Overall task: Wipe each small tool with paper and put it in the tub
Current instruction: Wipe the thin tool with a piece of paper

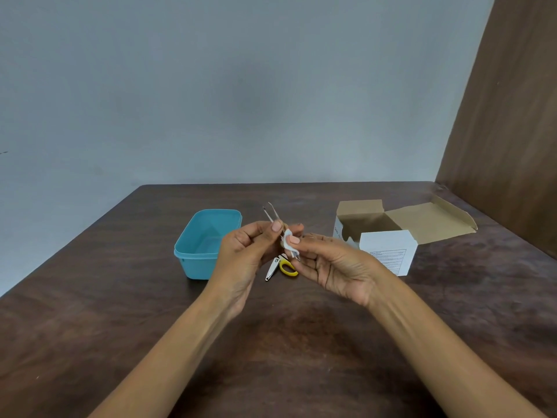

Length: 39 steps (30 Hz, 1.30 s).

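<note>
My left hand (241,251): grip closed, thumb and forefinger pinching one pair of metal tweezers (272,214) near mid-length. Other fingers curled into the palm. Two tips stick up and away from me, slightly splayed, above the thumb. Tweezers tilted, tips leaning left, clear of the bench (120,312).

My right hand (328,263): grip narrow, thumb and fingertips pinching one small white wad of paper (287,240) round the lower part of the tweezers. Thumbnail sits on the paper. A short bit of metal pokes out below the paper, next to my right fingers. Palm is turned up and towards me. The two hands touch at the pinch, held up over the middle of the bench.

Count on the bench:
- one teal tub (196,251), open, no lid on it, left of my hands, just behind my left hand. What shows of its inside is bare; the near right corner is hidden by my hand.
- one nail clipper (272,270), silver, lying flat directly under my hands, near the tub's right side.
- one pair of small scissors with yellow handles (286,268), touching or just beside the clipper, partly hidden by my right fingers. Can't tell if the blades are open.
- one white cardboard box (385,245), flaps open, to the right, well apart from the tub. Can't see what's inside.

Brown wooden panel (506,131) stands at the right edge.
</note>
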### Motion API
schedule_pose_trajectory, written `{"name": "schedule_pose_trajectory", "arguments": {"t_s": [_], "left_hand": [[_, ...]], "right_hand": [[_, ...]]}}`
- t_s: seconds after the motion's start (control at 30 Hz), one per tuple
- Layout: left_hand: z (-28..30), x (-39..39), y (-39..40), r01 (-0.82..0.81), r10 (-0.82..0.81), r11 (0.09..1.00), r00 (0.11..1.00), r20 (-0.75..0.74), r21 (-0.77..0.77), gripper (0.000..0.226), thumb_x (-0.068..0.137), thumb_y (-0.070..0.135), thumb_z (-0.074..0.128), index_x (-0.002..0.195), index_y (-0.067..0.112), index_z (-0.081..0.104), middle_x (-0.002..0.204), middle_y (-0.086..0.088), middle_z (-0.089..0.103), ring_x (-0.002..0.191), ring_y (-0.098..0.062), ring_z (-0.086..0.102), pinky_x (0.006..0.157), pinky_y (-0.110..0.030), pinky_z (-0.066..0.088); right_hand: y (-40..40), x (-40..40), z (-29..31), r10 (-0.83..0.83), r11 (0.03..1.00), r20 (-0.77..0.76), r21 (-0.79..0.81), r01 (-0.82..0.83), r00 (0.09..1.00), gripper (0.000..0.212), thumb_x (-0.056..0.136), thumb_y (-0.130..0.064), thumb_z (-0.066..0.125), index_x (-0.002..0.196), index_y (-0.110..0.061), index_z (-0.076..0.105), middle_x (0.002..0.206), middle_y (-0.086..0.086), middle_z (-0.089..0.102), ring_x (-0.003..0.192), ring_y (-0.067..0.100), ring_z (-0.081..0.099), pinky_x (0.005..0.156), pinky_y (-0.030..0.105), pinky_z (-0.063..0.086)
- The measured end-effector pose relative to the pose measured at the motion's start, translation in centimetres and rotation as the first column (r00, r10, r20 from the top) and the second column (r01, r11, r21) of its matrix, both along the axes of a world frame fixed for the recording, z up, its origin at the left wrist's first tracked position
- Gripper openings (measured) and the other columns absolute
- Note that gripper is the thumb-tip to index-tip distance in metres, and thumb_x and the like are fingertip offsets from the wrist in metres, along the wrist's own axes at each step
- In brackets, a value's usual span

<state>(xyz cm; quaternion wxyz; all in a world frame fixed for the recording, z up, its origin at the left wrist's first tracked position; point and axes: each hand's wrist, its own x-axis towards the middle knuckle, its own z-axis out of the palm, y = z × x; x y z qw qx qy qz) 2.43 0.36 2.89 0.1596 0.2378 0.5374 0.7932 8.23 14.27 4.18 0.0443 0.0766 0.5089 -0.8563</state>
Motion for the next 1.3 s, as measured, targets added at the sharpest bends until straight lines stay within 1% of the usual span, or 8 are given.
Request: {"name": "schedule_pose_trajectory", "arguments": {"t_s": [0.1,0.3,0.53,0.7,0.83,1.0,1.1,1.3], "left_hand": [[0.3,-0.1,-0.2,-0.033,0.033,0.999,0.999,0.003,0.016,0.024,0.083,0.021,0.058,0.093,0.002,0.067,0.096,-0.009,0.075,0.092,-0.02,0.072,0.08,-0.026,0.057],[0.5,0.0,-0.2,-0.03,0.03,0.999,0.999,0.014,0.04,0.035,0.08,0.023,0.059,0.1,-0.005,0.063,0.094,-0.01,0.075,0.09,-0.02,0.072,0.076,-0.024,0.058],[0.5,0.0,-0.3,-0.049,0.048,0.997,0.999,0.016,0.055,0.036,0.079,0.025,0.06,0.1,-0.005,0.063,0.094,-0.011,0.075,0.091,-0.02,0.072,0.076,-0.024,0.058],[0.8,0.1,-0.5,-0.091,0.092,0.995,0.996,-0.013,0.044,0.03,0.08,0.023,0.06,0.096,-0.002,0.064,0.092,-0.01,0.076,0.092,-0.02,0.072,0.078,-0.024,0.058],[1.0,0.1,-0.6,-0.115,0.116,0.992,0.993,-0.03,0.046,0.017,0.086,0.016,0.058,0.093,0.002,0.065,0.092,-0.011,0.075,0.094,-0.021,0.072,0.08,-0.026,0.058],[1.1,0.1,-0.9,-0.042,0.042,0.995,0.999,-0.001,0.092,0.017,0.09,0.014,0.053,0.094,0.004,0.066,0.095,-0.011,0.075,0.096,-0.022,0.071,0.079,-0.026,0.058],[1.2,0.0,-1.1,0.035,-0.04,0.993,0.998,0.039,0.117,0.02,0.092,0.014,0.049,0.098,0.002,0.064,0.099,-0.013,0.074,0.096,-0.022,0.071,0.075,-0.024,0.058],[0.9,-0.3,-1.0,0.154,-0.161,0.982,0.985,0.068,0.106,0.021,0.087,0.021,0.051,0.094,0.005,0.064,0.108,-0.017,0.071,0.102,-0.026,0.069,0.086,-0.029,0.056]], "right_hand": [[0.1,0.1,0.1,0.021,1.0,-0.005,0.021,-0.021,1.0,0.005,0.063,-0.007,0.069,0.062,-0.011,0.068,0.067,0.003,0.071,0.06,0.007,0.067,0.056,0.016,0.056],[0.6,0.1,0.3,0.036,0.995,-0.01,0.093,-0.035,0.999,0.019,0.064,-0.005,0.069,0.047,-0.015,0.067,0.07,0.003,0.073,0.063,0.008,0.069,0.061,0.017,0.057],[1.2,0.1,0.3,0.027,0.995,-0.008,0.094,-0.026,1.0,0.028,0.061,-0.002,0.07,0.065,-0.016,0.046,0.073,0.006,0.073,0.066,0.011,0.071,0.062,0.02,0.057],[1.6,0.3,0.6,0.004,0.969,-0.072,0.246,0.014,0.997,0.037,0.064,0.003,0.073,0.07,-0.016,0.041,0.074,0.007,0.073,0.07,0.014,0.072,0.058,0.022,0.058],[2.2,0.5,0.8,-0.001,0.968,-0.076,0.25,0.02,0.997,0.035,0.06,0.002,0.074,0.073,-0.014,0.046,0.076,0.008,0.073,0.073,0.016,0.072,0.057,0.022,0.057],[2.1,0.5,0.8,0.013,0.986,-0.051,0.167,-0.004,0.999,0.028,0.061,0.0,0.071,0.081,-0.012,0.056,0.077,0.004,0.073,0.07,0.013,0.071,0.062,0.022,0.059],[1.9,0.7,1.0,0.027,0.973,-0.084,0.23,-0.007,0.996,0.023,0.061,-0.001,0.071,0.081,-0.01,0.064,0.076,0.005,0.073,0.069,0.012,0.071,0.062,0.022,0.059],[1.9,0.8,1.1,0.054,0.939,-0.203,0.342,0.019,0.978,0.024,0.064,-0.005,0.072,0.088,-0.006,0.07,0.083,0.005,0.073,0.076,0.014,0.07,0.069,0.023,0.059]]}}
